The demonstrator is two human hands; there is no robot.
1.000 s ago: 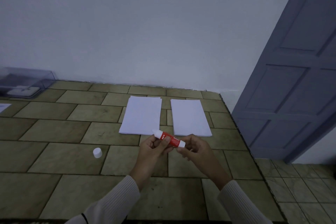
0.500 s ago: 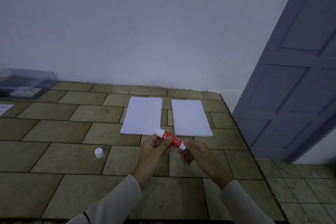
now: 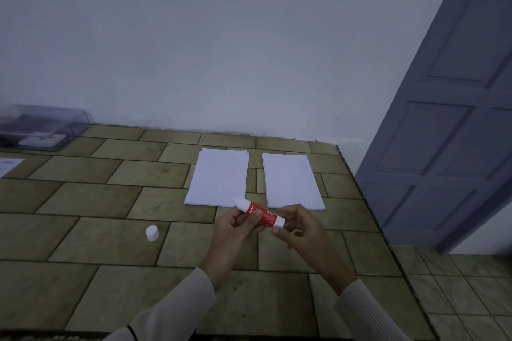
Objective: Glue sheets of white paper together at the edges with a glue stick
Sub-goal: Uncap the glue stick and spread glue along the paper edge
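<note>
Step in hand, I judge: winding out the glue. My left hand (image 3: 237, 228) grips the uncapped glue stick (image 3: 261, 212) by its barrel; my right hand (image 3: 303, 230) pinches its base, above the counter (image 3: 105, 246), just before the left paper stack (image 3: 219, 177). Next: lower the tip onto 1 sheet edge.

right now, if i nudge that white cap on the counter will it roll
The cap seems to stand on end, so it would probably slide. It looks small and light, so a tap could tip it; once on its round side it may roll.
</note>
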